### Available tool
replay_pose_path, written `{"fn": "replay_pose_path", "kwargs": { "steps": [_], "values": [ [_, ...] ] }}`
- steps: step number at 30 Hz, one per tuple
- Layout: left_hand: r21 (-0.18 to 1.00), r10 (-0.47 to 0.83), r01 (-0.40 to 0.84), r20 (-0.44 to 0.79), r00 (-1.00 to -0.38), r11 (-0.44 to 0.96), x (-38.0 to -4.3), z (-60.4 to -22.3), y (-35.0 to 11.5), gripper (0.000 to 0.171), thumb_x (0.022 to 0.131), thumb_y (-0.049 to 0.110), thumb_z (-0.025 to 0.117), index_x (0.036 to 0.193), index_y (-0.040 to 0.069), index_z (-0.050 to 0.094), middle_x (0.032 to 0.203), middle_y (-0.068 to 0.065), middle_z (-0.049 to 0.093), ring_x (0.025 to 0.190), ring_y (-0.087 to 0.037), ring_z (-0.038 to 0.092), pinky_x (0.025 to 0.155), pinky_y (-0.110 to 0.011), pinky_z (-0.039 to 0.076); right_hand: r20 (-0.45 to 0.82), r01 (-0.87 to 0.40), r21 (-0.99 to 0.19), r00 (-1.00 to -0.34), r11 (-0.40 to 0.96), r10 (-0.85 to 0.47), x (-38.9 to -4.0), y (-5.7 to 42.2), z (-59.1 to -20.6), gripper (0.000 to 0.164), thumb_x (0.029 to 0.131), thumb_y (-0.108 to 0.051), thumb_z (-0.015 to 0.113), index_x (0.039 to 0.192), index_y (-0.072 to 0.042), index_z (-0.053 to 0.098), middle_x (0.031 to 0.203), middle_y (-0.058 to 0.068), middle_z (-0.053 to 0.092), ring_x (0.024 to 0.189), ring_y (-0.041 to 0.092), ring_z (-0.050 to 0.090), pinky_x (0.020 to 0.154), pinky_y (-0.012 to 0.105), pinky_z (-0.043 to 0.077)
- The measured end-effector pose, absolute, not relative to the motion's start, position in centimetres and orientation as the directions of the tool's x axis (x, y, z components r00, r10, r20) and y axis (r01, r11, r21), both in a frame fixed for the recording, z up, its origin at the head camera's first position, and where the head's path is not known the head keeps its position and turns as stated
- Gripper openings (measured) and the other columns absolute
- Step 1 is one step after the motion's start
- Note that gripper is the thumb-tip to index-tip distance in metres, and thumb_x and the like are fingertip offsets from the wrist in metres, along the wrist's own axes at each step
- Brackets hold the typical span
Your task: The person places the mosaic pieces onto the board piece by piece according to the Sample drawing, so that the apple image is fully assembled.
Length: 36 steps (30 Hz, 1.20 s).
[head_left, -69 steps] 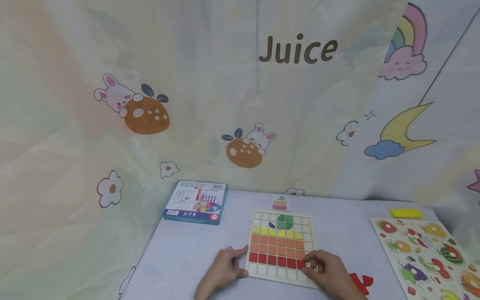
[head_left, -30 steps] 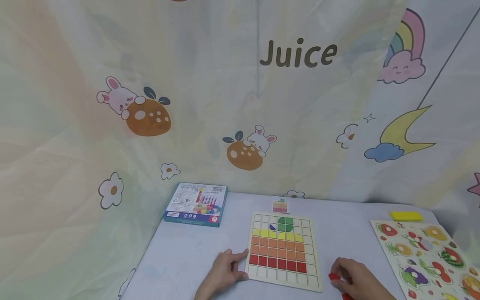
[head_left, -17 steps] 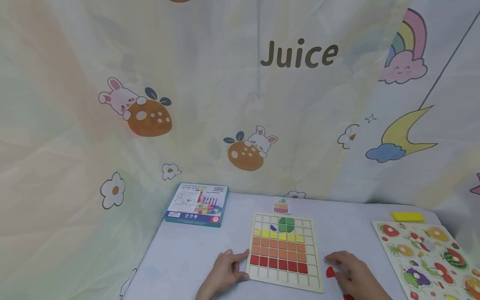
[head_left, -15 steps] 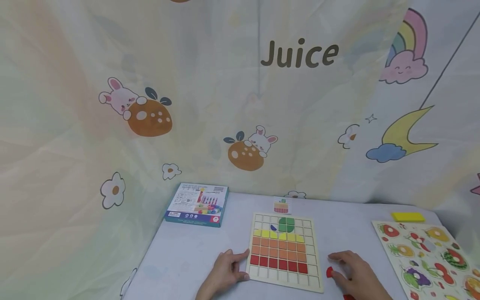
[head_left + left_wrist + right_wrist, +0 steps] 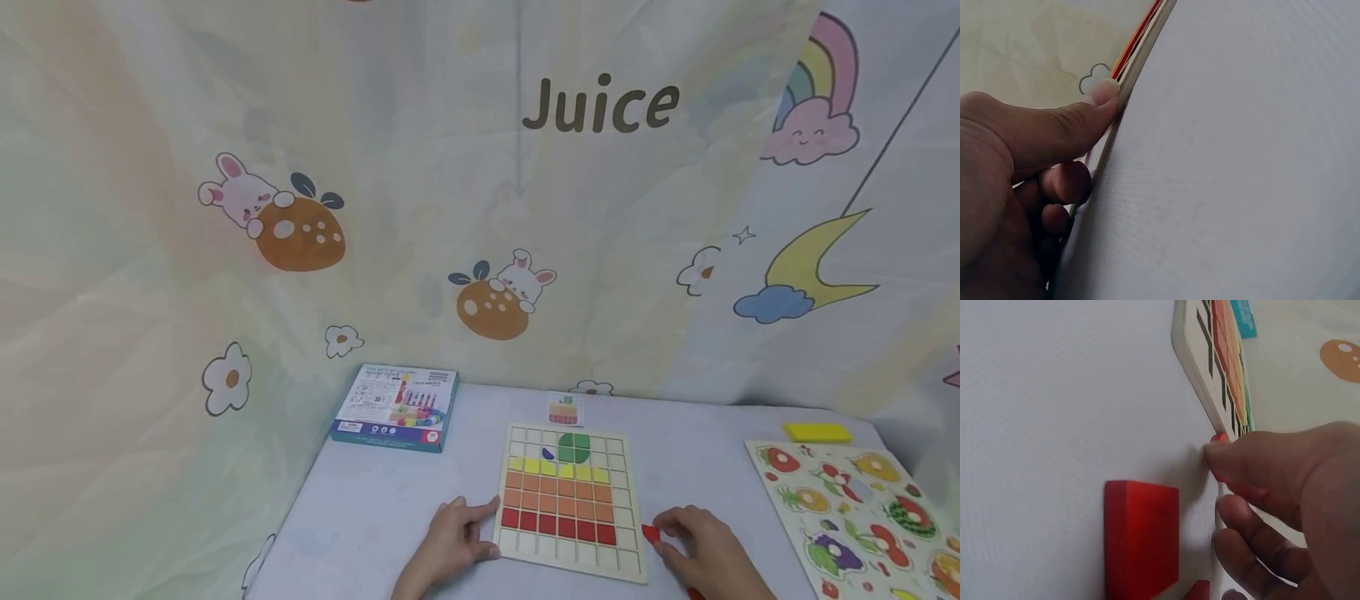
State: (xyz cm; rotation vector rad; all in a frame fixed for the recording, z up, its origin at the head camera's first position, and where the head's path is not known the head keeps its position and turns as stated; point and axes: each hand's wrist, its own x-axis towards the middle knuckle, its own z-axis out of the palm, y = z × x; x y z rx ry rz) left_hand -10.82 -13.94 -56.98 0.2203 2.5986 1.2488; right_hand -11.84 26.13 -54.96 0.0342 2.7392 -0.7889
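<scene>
A square wooden grid board lies on the table in the head view, bearing rows of red, orange and yellow tiles below a green leaf shape and a small blue piece. My left hand rests at its left edge, index finger and thumb spread along the side; in the left wrist view the thumb presses the rim. Beside the board's right edge, my right hand pinches a small red tile between thumb and fingers. Another red tile lies by that hand, mostly hidden from the head view.
A small picture card lies behind the board. To the left rear is a flat box. At the right are a fruit-picture board and a yellow block. A printed curtain hangs behind the table.
My right hand has left the board's red row, gone right to the loose red tiles, picked at one, and shifted it slightly toward the board. The left hand has stayed at the board's edge.
</scene>
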Motion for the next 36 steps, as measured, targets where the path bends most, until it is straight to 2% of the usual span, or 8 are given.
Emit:
{"fn": "replay_pose_path", "kwargs": {
  "steps": [7,13,16,19,23,29,32,36],
  "values": [
    [0.781,0.233,0.020,-0.162,-0.959,0.625,-11.01,-57.05,-13.87,0.069,0.078,0.025,0.093,0.142,0.022,0.069,0.078,0.005,0.051,0.075,-0.010,0.042,0.064,-0.024,0.029,-0.272,0.088,-0.518,-0.960,0.851,-0.066,-12.00,25.94,-55.11,0.041,0.081,-0.039,0.091,0.108,-0.012,0.074,0.100,-0.005,0.069,0.093,0.015,0.060,0.093,0.050,0.057],
    [0.787,0.235,0.024,-0.154,-0.960,0.616,-11.20,-57.10,-13.84,0.069,0.077,0.025,0.094,0.142,0.023,0.069,0.078,0.005,0.051,0.075,-0.010,0.042,0.065,-0.025,0.029,-0.289,0.052,-0.460,-0.953,0.886,-0.094,-12.49,25.81,-55.54,0.033,0.091,-0.034,0.084,0.108,-0.010,0.071,0.100,-0.003,0.067,0.090,0.015,0.058,0.090,0.048,0.058],
    [0.789,0.233,0.023,-0.154,-0.960,0.614,-11.22,-57.14,-13.80,0.069,0.077,0.024,0.094,0.142,0.024,0.069,0.079,0.005,0.052,0.076,-0.010,0.042,0.065,-0.025,0.029,-0.283,0.047,-0.460,-0.954,0.887,-0.096,-12.50,25.79,-55.66,0.030,0.096,-0.030,0.079,0.113,-0.007,0.069,0.098,-0.002,0.066,0.087,0.015,0.057,0.085,0.043,0.059],
    [0.787,0.231,0.026,-0.149,-0.962,0.616,-11.21,-57.26,-13.80,0.069,0.077,0.023,0.094,0.141,0.023,0.069,0.078,0.006,0.052,0.075,-0.010,0.042,0.065,-0.025,0.029,-0.235,0.039,-0.483,-0.968,0.875,-0.087,-12.33,25.71,-55.45,0.017,0.098,-0.020,0.076,0.110,-0.009,0.069,0.091,-0.005,0.065,0.081,0.014,0.056,0.076,0.035,0.057],
    [0.787,0.228,0.025,-0.148,-0.962,0.616,-11.14,-57.23,-13.82,0.069,0.076,0.023,0.094,0.141,0.023,0.070,0.078,0.005,0.052,0.074,-0.011,0.042,0.064,-0.025,0.029,-0.170,0.021,-0.502,-0.983,0.865,-0.075,-12.18,25.57,-55.29,0.009,0.096,-0.014,0.075,0.105,-0.012,0.073,0.084,-0.008,0.066,0.076,0.011,0.057,0.069,0.029,0.053],
    [0.793,0.229,0.023,-0.149,-0.962,0.609,-10.83,-56.73,-13.66,0.068,0.077,0.022,0.094,0.141,0.023,0.070,0.077,0.004,0.052,0.075,-0.010,0.042,0.064,-0.025,0.029,-0.241,0.067,-0.522,-0.968,0.850,-0.072,-12.00,25.68,-55.23,0.036,0.084,-0.032,0.090,0.110,-0.012,0.075,0.090,-0.007,0.068,0.082,0.013,0.056,0.073,0.031,0.053],
    [0.786,0.225,0.020,-0.152,-0.963,0.618,-10.77,-56.69,-13.65,0.068,0.077,0.022,0.094,0.141,0.023,0.070,0.078,0.004,0.051,0.076,-0.010,0.042,0.065,-0.025,0.028,-0.258,0.061,-0.516,-0.962,0.855,-0.087,-12.01,25.69,-55.23,0.034,0.080,-0.030,0.093,0.104,-0.013,0.075,0.092,-0.006,0.067,0.083,0.014,0.056,0.076,0.033,0.055],
    [0.780,0.217,0.005,-0.168,-0.962,0.626,-10.70,-56.80,-13.71,0.068,0.077,0.022,0.094,0.141,0.023,0.070,0.079,0.004,0.051,0.076,-0.010,0.041,0.065,-0.025,0.028,-0.262,0.060,-0.530,-0.960,0.846,-0.096,-11.93,25.39,-55.28,0.028,0.082,-0.023,0.091,0.099,-0.014,0.071,0.089,-0.006,0.064,0.082,0.014,0.056,0.074,0.030,0.053]
  ]
}}
